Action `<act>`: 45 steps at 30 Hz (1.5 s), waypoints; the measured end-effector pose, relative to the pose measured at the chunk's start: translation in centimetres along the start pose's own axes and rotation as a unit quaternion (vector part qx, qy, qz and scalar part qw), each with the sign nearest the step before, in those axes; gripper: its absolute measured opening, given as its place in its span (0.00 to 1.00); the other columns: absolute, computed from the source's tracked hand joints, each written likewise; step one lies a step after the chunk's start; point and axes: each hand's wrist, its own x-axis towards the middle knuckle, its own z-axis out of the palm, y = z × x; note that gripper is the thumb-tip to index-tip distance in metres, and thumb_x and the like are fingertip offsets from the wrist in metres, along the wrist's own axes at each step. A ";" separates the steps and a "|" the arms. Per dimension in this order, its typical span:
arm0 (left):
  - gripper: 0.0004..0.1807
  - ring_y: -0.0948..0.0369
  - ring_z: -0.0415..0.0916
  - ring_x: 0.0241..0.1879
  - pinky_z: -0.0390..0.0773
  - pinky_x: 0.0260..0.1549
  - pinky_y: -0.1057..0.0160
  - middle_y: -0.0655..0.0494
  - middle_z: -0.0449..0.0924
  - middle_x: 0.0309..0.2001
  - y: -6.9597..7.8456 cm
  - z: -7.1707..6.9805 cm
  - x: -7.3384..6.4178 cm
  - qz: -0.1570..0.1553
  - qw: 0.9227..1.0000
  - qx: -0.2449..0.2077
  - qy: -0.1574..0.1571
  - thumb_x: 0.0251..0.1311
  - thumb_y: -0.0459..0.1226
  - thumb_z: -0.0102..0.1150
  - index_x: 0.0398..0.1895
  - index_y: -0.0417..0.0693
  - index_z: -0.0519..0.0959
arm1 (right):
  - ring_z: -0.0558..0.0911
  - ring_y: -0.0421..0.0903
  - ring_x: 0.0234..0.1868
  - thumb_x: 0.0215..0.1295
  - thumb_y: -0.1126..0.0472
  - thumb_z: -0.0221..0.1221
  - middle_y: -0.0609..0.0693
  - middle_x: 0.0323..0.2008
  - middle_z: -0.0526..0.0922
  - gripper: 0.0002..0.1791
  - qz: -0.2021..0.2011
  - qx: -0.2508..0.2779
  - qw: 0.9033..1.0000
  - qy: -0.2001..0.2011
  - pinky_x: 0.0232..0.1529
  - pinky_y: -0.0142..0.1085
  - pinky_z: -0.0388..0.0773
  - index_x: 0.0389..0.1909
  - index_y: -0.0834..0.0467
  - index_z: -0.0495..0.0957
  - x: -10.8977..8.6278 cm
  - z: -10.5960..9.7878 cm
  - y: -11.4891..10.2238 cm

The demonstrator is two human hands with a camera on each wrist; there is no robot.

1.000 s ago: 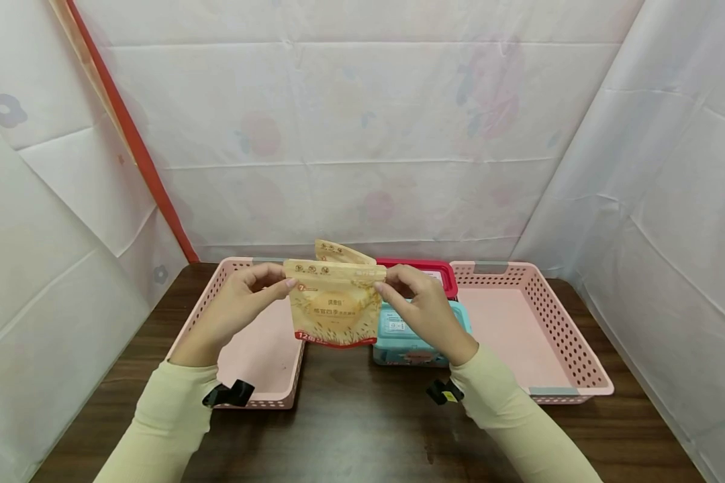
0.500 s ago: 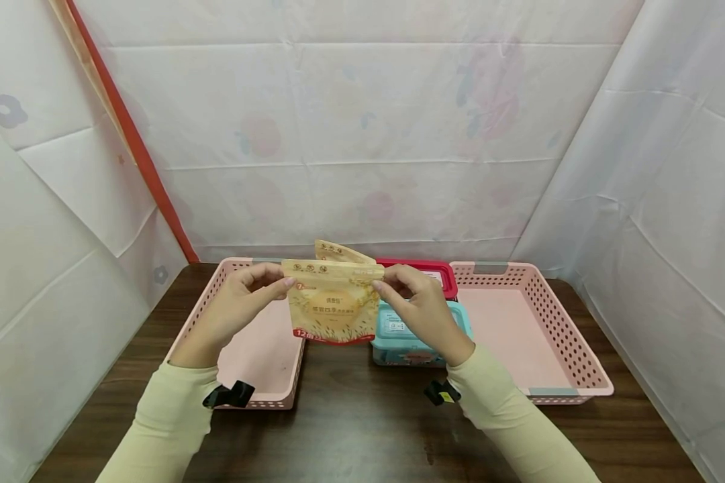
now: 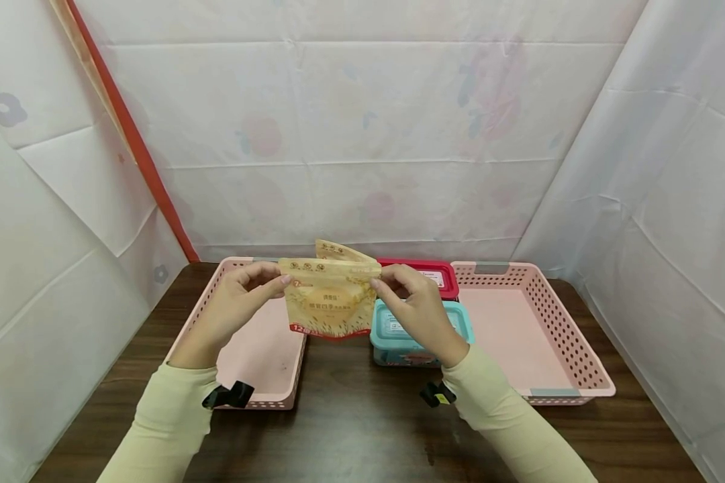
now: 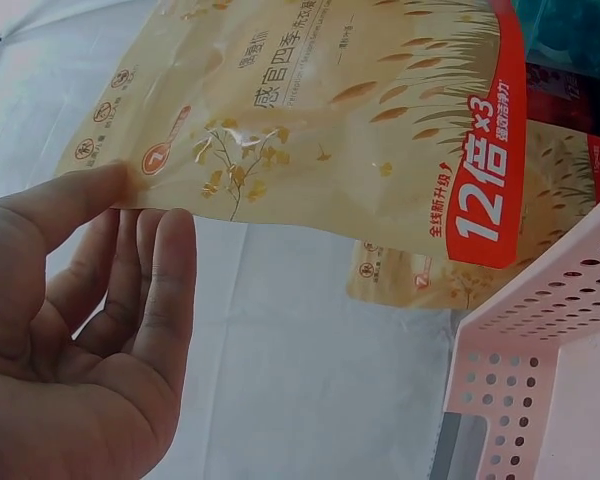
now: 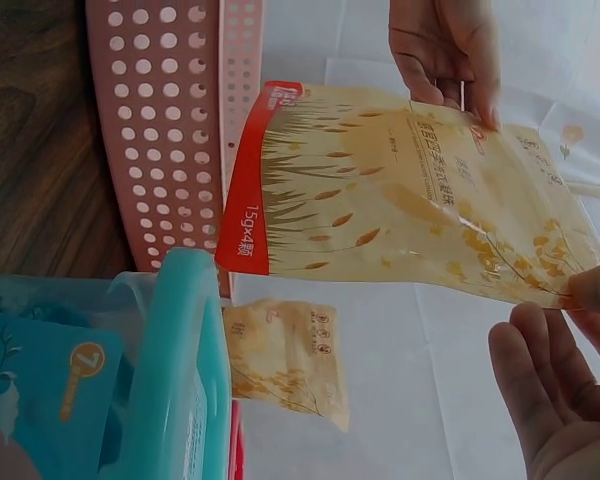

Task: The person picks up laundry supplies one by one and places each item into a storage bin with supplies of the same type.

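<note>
Both hands hold up a yellow pouch of laundry capsules (image 3: 332, 298) with a red band along its bottom, printed with wheat ears. Its upper left corner is pinched between thumb and fingers of my left hand (image 3: 232, 305). My right hand (image 3: 419, 308) pinches the upper right corner. Behind it stands a second, similar yellow pouch (image 5: 285, 355), mostly hidden in the head view. To the right, below my right hand, sits a teal lidded tub (image 3: 419, 345), partly covered by that hand. A tub with a red lid (image 3: 448, 280) stands behind the teal one.
A pink perforated basket (image 3: 260, 369) lies on the left, beneath my left hand. Another pink basket (image 3: 513, 322) lies on the right beyond the tubs. The dark wooden table (image 3: 350, 429) carries everything, and pale patterned sheets (image 3: 350, 121) hang at the back and sides.
The held pouch has shifted slightly left and up, its lower edge rising a little. My right hand has moved left with it; my left hand has barely moved.
</note>
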 end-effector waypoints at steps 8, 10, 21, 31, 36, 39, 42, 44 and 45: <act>0.13 0.56 0.81 0.40 0.83 0.44 0.60 0.47 0.85 0.43 -0.2 -0.3 0.1 0.009 1.000 -0.007 0.013 0.68 0.39 0.63 0.46 0.36 0.84 | 0.82 0.42 0.33 0.71 0.64 0.61 0.46 0.36 0.83 0.06 0.017 0.017 1.000 0.003 0.34 0.36 0.83 0.45 0.58 0.82 0.3 0.3 -0.1; 0.12 0.55 0.82 0.40 0.84 0.44 0.59 0.46 0.83 0.45 -0.3 -0.4 0.2 0.021 1.000 -0.015 0.014 0.68 0.37 0.64 0.46 0.36 0.85 | 0.82 0.46 0.33 0.71 0.64 0.61 0.46 0.36 0.83 0.06 0.023 0.024 0.999 0.003 0.34 0.34 0.83 0.45 0.59 0.82 0.4 0.4 -0.1; 0.19 0.62 0.80 0.45 0.82 0.47 0.66 0.47 0.65 0.55 -0.8 -1.0 -0.1 -0.003 0.998 -0.008 0.057 0.69 0.38 0.62 0.52 0.28 0.79 | 0.81 0.44 0.35 0.73 0.62 0.59 0.49 0.37 0.83 0.06 0.037 0.041 0.998 -0.004 0.35 0.34 0.82 0.45 0.58 0.81 0.9 1.2 0.0; 0.17 0.62 0.82 0.44 0.81 0.46 0.68 0.53 0.80 0.45 -1.0 -2.2 -0.2 -0.012 0.996 -0.020 0.081 0.70 0.39 0.61 0.53 0.35 0.80 | 0.78 0.47 0.31 0.72 0.67 0.59 0.53 0.36 0.81 0.06 0.029 0.056 0.998 -0.014 0.31 0.35 0.79 0.45 0.63 0.81 2.1 1.9 -1.9; 0.17 0.63 0.83 0.43 0.81 0.46 0.69 0.57 0.82 0.44 -0.9 -2.8 -0.3 -0.022 0.995 -0.013 0.099 0.69 0.40 0.62 0.53 0.36 0.80 | 0.80 0.52 0.34 0.70 0.71 0.59 0.60 0.37 0.81 0.06 0.030 0.059 0.998 -0.010 0.32 0.40 0.79 0.45 0.68 0.81 2.7 2.9 -1.9; 0.19 0.64 0.83 0.43 0.81 0.45 0.69 0.57 0.82 0.44 -0.9 -3.1 -0.4 -0.028 0.994 -0.002 0.105 0.69 0.42 0.62 0.54 0.36 0.79 | 0.80 0.50 0.34 0.71 0.67 0.59 0.56 0.38 0.82 0.07 0.022 0.062 0.998 -0.010 0.32 0.44 0.80 0.46 0.65 0.81 2.9 3.6 -0.7; 0.18 0.64 0.82 0.43 0.81 0.45 0.70 0.56 0.81 0.44 -1.0 -3.3 -0.5 -0.031 0.993 -0.005 0.110 0.69 0.41 0.62 0.54 0.37 0.79 | 0.80 0.47 0.35 0.72 0.65 0.59 0.53 0.38 0.82 0.07 0.016 0.064 0.998 -0.011 0.32 0.44 0.80 0.46 0.62 0.82 3.1 3.9 -0.5; 0.17 0.64 0.82 0.43 0.81 0.44 0.70 0.56 0.81 0.44 -1.1 -3.5 -0.5 -0.033 0.993 -0.012 0.114 0.68 0.41 0.63 0.54 0.39 0.80 | 0.80 0.44 0.35 0.73 0.63 0.59 0.51 0.38 0.82 0.07 0.011 0.065 0.998 -0.013 0.33 0.42 0.81 0.46 0.60 0.82 3.3 4.2 -0.4; 0.17 0.64 0.82 0.42 0.81 0.44 0.70 0.56 0.81 0.44 -1.2 -3.7 -0.6 -0.034 0.993 -0.016 0.116 0.68 0.40 0.63 0.54 0.39 0.80 | 0.80 0.43 0.35 0.73 0.63 0.59 0.50 0.38 0.82 0.07 0.010 0.065 0.998 -0.014 0.34 0.40 0.81 0.45 0.59 0.82 3.4 4.3 -0.4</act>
